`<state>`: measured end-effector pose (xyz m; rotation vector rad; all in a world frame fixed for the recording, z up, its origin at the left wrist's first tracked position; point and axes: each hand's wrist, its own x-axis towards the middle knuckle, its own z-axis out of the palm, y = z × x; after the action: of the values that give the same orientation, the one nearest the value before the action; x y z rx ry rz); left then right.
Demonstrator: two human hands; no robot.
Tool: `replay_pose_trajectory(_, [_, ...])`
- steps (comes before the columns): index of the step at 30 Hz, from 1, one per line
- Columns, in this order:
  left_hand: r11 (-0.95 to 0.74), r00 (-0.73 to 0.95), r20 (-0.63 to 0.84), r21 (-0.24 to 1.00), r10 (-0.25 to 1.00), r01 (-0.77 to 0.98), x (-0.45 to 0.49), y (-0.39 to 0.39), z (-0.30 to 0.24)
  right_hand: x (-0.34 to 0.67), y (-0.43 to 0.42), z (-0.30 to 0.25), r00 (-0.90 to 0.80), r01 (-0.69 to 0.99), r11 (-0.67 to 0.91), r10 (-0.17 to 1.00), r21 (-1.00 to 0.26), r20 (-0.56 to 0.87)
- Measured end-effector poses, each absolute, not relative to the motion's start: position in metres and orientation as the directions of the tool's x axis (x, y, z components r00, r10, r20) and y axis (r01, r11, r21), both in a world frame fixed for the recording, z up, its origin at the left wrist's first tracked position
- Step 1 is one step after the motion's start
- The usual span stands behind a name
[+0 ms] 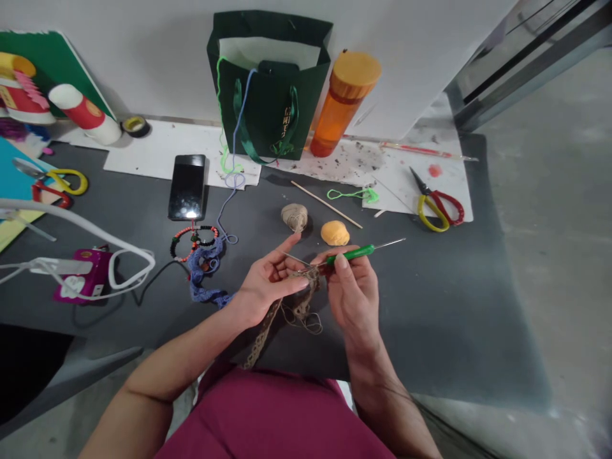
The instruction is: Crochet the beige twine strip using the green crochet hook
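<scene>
Between thumb and fingers, my left hand [268, 284] pinches a strip of beige crochet lace [261, 335]. Its index finger points up, with a strand of yarn running from it toward the hook. My right hand [354, 293] grips a crochet hook [351, 254] by its green handle; a thin metal end sticks out to the right, and the other end meets the lace by my left fingertips. Loose beige yarn [313, 326] loops below the work. Just beyond my left index finger lies a ball of beige yarn [292, 217], with a yellow-orange ball [335, 233] beside it.
A dark green paper bag [268, 95] and an orange bottle [342, 108] stand at the back. Scissors [437, 204] lie at right, a phone [187, 186] at left. Blue crochet [203, 280] and beaded bracelets [179, 245] sit near my left forearm. White cables [95, 229] arch at far left.
</scene>
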<state>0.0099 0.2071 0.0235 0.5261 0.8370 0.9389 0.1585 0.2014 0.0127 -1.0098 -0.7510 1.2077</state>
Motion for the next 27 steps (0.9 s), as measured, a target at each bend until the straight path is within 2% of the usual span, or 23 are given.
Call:
replay_pose_trajectory(6, [0.487,0.295,-0.389,0.745,0.873,-0.457,0.01,0.206,0.022,0.158,0.199,0.01,0.181,-0.328,0.063,0.984,-0.942,0.003])
replay_pose_trajectory(13, [0.51,0.328,-0.393,0.719,0.859,-0.473,0.011,0.205,0.022,0.156,0.19,0.004,0.179,-0.199,-0.021,0.982,-0.98,-0.057])
replay_pose_trajectory(17, [0.538,0.372,-0.393,0.686,0.841,-0.49,0.011,0.206,0.023,0.154,0.191,0.01,0.215,-0.24,-0.08,0.968,-0.968,-0.133])
replay_pose_trajectory(27, [0.595,0.404,-0.44,0.641,0.802,-0.484,0.007,0.211,0.025,0.156,0.195,0.015,0.188,-0.307,-0.056,0.975,-0.95,-0.118])
